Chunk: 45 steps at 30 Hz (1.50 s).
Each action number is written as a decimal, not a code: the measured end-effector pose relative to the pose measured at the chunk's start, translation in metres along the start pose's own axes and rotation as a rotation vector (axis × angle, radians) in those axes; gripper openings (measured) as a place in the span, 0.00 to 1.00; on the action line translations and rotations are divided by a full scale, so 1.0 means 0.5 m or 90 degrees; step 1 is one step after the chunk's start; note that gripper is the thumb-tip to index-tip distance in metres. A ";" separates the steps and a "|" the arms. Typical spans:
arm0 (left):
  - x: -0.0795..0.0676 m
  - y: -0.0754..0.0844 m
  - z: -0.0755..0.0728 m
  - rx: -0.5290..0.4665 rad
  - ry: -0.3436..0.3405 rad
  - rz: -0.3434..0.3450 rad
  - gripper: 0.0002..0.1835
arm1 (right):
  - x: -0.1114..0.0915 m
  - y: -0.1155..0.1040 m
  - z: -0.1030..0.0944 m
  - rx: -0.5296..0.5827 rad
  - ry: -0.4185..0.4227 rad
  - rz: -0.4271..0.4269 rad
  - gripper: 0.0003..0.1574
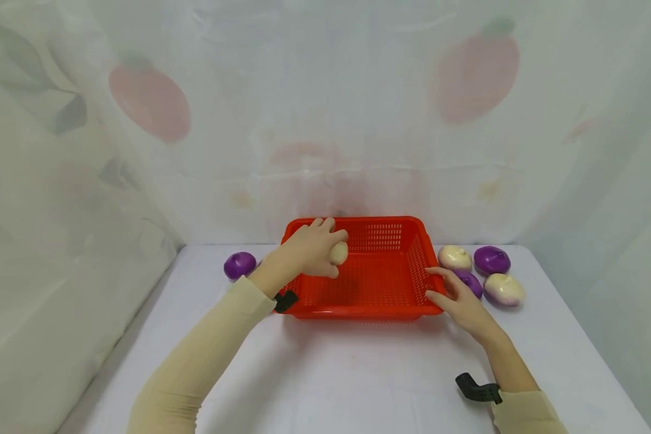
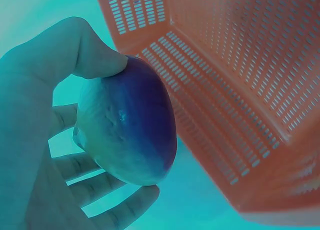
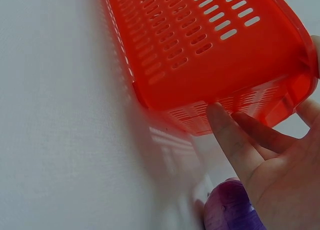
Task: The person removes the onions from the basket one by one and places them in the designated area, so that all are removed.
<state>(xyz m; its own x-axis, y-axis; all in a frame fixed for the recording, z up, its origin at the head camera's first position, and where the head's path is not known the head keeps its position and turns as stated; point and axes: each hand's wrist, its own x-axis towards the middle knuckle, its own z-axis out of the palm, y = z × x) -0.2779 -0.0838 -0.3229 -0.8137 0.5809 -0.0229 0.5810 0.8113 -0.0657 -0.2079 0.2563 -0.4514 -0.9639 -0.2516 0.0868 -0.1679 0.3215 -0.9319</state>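
Observation:
My left hand grips a turnip over the left part of a red plastic basket. In the left wrist view the turnip shows a pale side and a purple side; the thumb presses its top and the other fingers reach behind and below. On the basket's right side, my right hand holds the rim. The right wrist view has fingertips against the basket's outer wall. No vegetables show inside the basket in the head view.
Right of the basket lie two pale turnips and two purple ones, one partly behind the right hand. Another purple turnip lies left of the basket, near the left forearm. A patterned curtain rises behind the white table.

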 end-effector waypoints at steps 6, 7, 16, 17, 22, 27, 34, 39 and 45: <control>-0.038 -0.028 0.000 -0.007 0.026 -0.005 0.31 | 0.006 0.006 0.000 0.021 -0.004 0.001 0.35; -0.044 -0.033 0.001 -0.011 0.032 -0.006 0.32 | 0.007 0.007 0.000 0.022 -0.004 0.002 0.35; -0.104 -0.077 0.012 -0.052 0.069 -0.037 0.35 | 0.008 0.012 -0.002 0.013 -0.002 0.002 0.36; -0.110 -0.083 0.014 -0.052 0.073 -0.042 0.35 | 0.008 0.012 -0.003 0.010 -0.002 0.003 0.36; -0.138 -0.110 0.027 -0.056 0.098 -0.056 0.35 | 0.006 0.012 -0.007 0.005 0.002 0.009 0.35; -0.165 -0.136 0.041 -0.064 0.117 -0.079 0.35 | 0.006 0.011 -0.008 0.024 -0.001 0.004 0.35; -0.202 -0.174 0.067 -0.093 0.142 -0.122 0.34 | 0.004 0.013 -0.007 0.031 -0.003 0.007 0.36; -0.232 -0.201 0.095 -0.107 0.152 -0.157 0.33 | 0.004 0.014 -0.006 0.030 -0.005 0.010 0.36; -0.262 -0.224 0.132 -0.126 0.148 -0.201 0.32 | 0.003 0.013 -0.003 0.025 -0.006 0.009 0.36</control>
<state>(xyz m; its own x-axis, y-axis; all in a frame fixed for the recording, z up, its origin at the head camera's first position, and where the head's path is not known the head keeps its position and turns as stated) -0.2378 -0.2549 -0.3782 -0.9390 0.2840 0.1940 0.3158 0.9354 0.1593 -0.2109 0.2592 -0.4570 -0.9640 -0.2564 0.0705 -0.1461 0.2892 -0.9460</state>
